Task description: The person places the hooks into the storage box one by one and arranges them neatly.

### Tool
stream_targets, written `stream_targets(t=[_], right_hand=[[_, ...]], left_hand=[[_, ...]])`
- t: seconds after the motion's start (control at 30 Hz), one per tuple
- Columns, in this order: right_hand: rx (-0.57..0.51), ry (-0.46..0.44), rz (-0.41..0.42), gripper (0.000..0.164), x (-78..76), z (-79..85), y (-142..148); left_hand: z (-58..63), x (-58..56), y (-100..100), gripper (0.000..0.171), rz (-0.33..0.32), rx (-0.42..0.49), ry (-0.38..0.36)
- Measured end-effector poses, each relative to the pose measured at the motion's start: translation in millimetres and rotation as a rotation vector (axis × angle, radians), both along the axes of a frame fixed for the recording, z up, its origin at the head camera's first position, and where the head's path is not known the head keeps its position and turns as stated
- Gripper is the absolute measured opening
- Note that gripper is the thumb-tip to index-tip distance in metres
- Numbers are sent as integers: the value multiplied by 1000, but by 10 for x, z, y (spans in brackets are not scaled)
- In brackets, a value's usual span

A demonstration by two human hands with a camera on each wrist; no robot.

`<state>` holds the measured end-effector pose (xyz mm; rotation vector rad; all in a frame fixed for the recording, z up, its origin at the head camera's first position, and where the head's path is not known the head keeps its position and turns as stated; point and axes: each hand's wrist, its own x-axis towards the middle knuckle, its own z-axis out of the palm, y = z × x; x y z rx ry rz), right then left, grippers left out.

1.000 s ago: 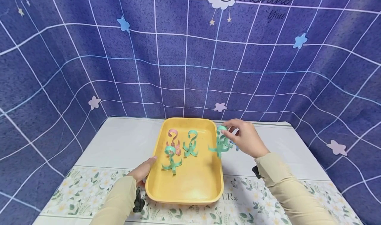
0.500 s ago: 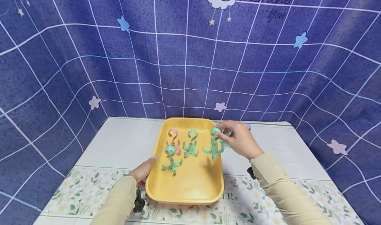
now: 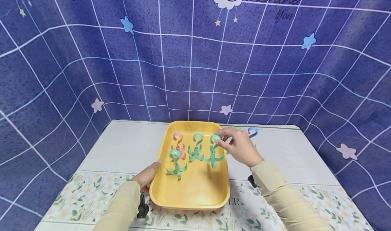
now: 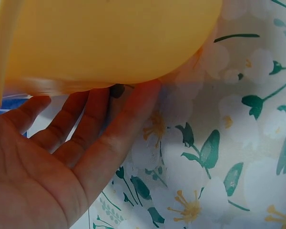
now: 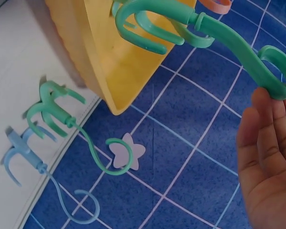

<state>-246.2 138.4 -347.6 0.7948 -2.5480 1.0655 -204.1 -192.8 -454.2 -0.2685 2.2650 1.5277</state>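
Observation:
My right hand [image 3: 239, 144] pinches a green multi-prong hanging hook [image 3: 213, 155] by its curved top, prongs down, over the right part of the yellow tray [image 3: 201, 190]. In the right wrist view, the fingertips lie against the curl of this hook [image 5: 229, 36]. Two more green hooks, one central [image 3: 195, 153] and one nearer me [image 3: 177, 170], stand in the tray with a pink hook [image 3: 180, 153]. My left hand [image 3: 146, 175] holds the tray's left side, a digit at the rim. Its fingers reach under the tray in the left wrist view.
Beyond the tray's right side, a green hook [image 5: 55, 112] and a blue hook [image 5: 31, 155] stand on the white tabletop. A flowered strip [image 3: 250, 203] covers the table's near part. A blue gridded curtain [image 3: 195, 54] rises behind and at both sides.
My right hand has carried the green hook leftward from the tray's right rim to over its inside. The blue hook behind the hand has come into fuller view. My left hand stays put.

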Motion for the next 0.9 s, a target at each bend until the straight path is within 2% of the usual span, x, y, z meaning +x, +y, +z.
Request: stream_targets(t=[0.9], right_hand=[[-46, -84, 27, 16, 25, -164, -215]], left_hand=[[-15, -7, -3, 65, -1, -7, -6]])
